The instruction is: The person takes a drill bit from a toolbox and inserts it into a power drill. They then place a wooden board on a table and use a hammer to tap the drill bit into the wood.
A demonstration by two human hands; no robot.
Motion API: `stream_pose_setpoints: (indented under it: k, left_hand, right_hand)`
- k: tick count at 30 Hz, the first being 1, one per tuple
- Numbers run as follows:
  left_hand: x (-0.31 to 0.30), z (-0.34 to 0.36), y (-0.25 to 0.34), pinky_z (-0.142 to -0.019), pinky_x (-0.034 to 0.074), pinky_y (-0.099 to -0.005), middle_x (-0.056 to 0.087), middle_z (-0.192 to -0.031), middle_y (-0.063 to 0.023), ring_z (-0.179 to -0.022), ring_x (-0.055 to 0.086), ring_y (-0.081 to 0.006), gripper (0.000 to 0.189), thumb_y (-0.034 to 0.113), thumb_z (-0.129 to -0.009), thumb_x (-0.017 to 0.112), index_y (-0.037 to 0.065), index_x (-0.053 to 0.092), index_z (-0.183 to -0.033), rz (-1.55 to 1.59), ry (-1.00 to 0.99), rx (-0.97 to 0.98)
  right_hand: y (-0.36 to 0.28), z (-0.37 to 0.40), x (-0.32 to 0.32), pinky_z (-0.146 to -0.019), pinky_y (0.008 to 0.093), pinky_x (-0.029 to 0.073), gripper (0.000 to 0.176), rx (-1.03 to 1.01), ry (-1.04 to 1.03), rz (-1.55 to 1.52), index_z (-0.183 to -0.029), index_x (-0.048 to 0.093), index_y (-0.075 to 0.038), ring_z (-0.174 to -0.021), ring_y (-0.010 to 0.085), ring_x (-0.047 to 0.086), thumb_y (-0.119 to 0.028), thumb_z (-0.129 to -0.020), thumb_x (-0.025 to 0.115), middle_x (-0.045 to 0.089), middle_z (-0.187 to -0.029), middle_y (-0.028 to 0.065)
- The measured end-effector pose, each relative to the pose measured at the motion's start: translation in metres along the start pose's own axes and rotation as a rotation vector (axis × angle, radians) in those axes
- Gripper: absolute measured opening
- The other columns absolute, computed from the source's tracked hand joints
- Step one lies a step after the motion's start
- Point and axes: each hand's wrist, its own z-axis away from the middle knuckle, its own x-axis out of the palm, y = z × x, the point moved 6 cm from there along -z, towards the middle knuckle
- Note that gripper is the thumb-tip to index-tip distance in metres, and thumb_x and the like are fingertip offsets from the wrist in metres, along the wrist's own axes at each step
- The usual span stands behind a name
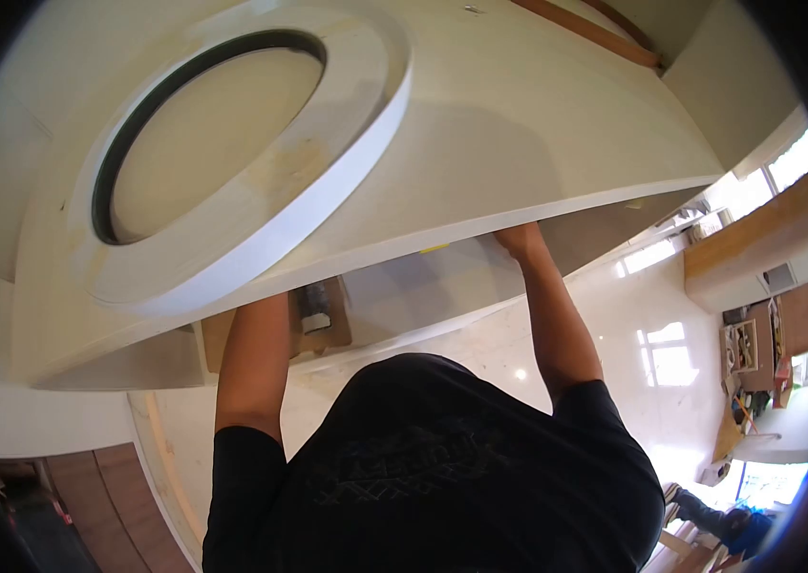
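Note:
A wide white panel (490, 143) spans the view in front of me, and both my arms reach beneath its near edge. My left forearm (256, 358) passes under that edge on the left, so my left hand is hidden. Of my right hand (519, 237), only the back near the wrist shows at the edge. Its fingers are out of sight, and I cannot make out what they touch. On top of the panel lies a coil of white banding (351, 172) with a dark inner ring. A brown board (335, 336) with a dark object (314, 304) shows below, beside my left forearm.
A small yellow thing (435, 248) shows under the panel's edge. Wooden strips (595, 33) lie at the far upper right. Glossy pale floor (633, 315) stretches right, past a wood-faced unit (748, 234) and cluttered shelves (740, 349). Another person (729, 525) is at lower right.

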Motion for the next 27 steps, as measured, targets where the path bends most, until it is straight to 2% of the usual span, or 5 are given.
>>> stream_pose_setpoints:
  k: [3, 10, 17, 20, 27]
  left_hand:
    - [0.003, 0.001, -0.004, -0.098, 0.045, -0.045, 0.063, -0.122, -0.0152, -0.114, 0.057, -0.0363, 0.036, 0.027, -0.091, 0.057, 0.01, 0.062, -0.122, 0.004, -0.015, -0.015]
    - [0.009, 0.001, -0.004, -0.098, 0.045, -0.0449, 0.063, -0.122, -0.015, -0.114, 0.057, -0.0361, 0.036, 0.028, -0.091, 0.058, 0.01, 0.062, -0.122, -0.001, -0.038, -0.034]
    - [0.012, 0.0, -0.001, -0.098, 0.045, -0.0449, 0.063, -0.122, -0.0148, -0.114, 0.057, -0.036, 0.037, 0.028, -0.09, 0.058, 0.011, 0.062, -0.122, -0.015, -0.056, -0.045]
    - [0.013, 0.0, -0.002, -0.097, 0.045, -0.0448, 0.063, -0.122, -0.0147, -0.114, 0.057, -0.0359, 0.037, 0.028, -0.09, 0.058, 0.011, 0.062, -0.123, -0.02, -0.061, -0.057]
    - [0.006, -0.003, 0.012, -0.097, 0.045, -0.0448, 0.063, -0.122, -0.0145, -0.114, 0.057, -0.0358, 0.037, 0.029, -0.09, 0.058, 0.011, 0.062, -0.123, -0.027, -0.088, -0.051]
  right_hand:
    - [0.002, 0.019, -0.024, -0.055, 0.0299, 0.042, 0.024, 0.359, 0.077, -0.086, -0.076, 0.064, -0.001, -0.059, 0.013, 0.054, -0.022, -0.087, 0.067, 0.06, -0.064, 0.0049]
    - [0.054, 0.073, -0.014, -0.053, 0.0291, 0.043, 0.033, 0.515, -0.048, -0.051, -0.07, 0.063, -0.002, -0.056, 0.0118, 0.055, -0.029, -0.088, 0.069, 0.058, -0.058, 0.0041]
    - [0.13, 0.114, 0.022, -0.074, 0.035, 0.05, 0.027, 0.429, -0.082, 0.057, -0.089, 0.067, 0.0, -0.077, 0.0227, 0.063, -0.027, -0.084, 0.071, 0.067, -0.082, 0.0129]
    - [0.133, 0.115, 0.028, -0.073, 0.0339, 0.051, 0.024, 0.372, -0.049, -0.047, -0.091, 0.068, 0.0, -0.077, 0.0212, 0.065, -0.024, -0.086, 0.07, 0.068, -0.082, 0.0133]
    - [0.032, 0.083, 0.006, -0.066, 0.0317, 0.052, 0.023, 0.241, 0.063, 0.026, -0.107, 0.066, -0.002, -0.073, 0.0191, 0.064, -0.014, -0.087, 0.067, 0.067, -0.097, 0.0139]
